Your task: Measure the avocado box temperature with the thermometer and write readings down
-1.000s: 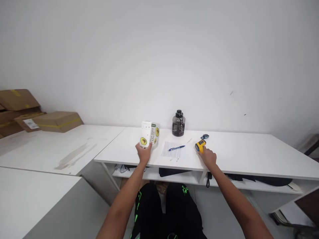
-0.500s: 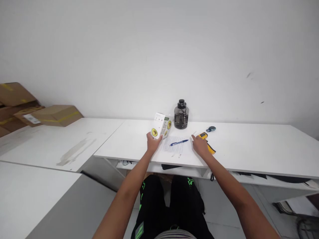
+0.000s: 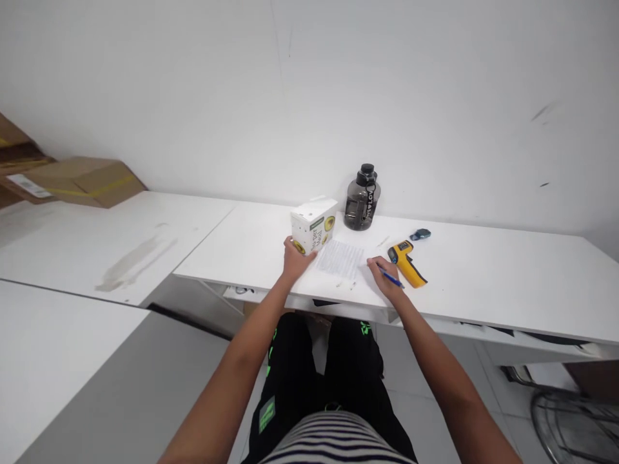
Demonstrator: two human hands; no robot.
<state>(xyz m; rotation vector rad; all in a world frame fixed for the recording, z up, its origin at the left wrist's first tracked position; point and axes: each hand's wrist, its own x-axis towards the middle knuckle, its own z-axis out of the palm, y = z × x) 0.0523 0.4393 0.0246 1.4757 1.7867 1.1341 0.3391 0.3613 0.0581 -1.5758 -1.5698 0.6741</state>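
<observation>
A white carton printed with avocados stands on the white table, and my left hand grips its lower near edge, thumb on the front. Between my hands lies a sheet of printed paper. My right hand is closed around a blue pen, at the paper's right side. Just right of that hand rests a yellow infrared thermometer. Behind it is a small dark teal object whose kind I cannot make out. Small bits lie near the paper's front edge.
A dark, see-through water jug stands against the wall behind the carton. Cardboard boxes are piled at the far left. Under the white table runs a shelf with dark items. A wire-framed object is at lower right.
My right hand has picked the pen up off the paper and moved off the thermometer. The carton now stands more upright in my left hand. The view has shifted.
</observation>
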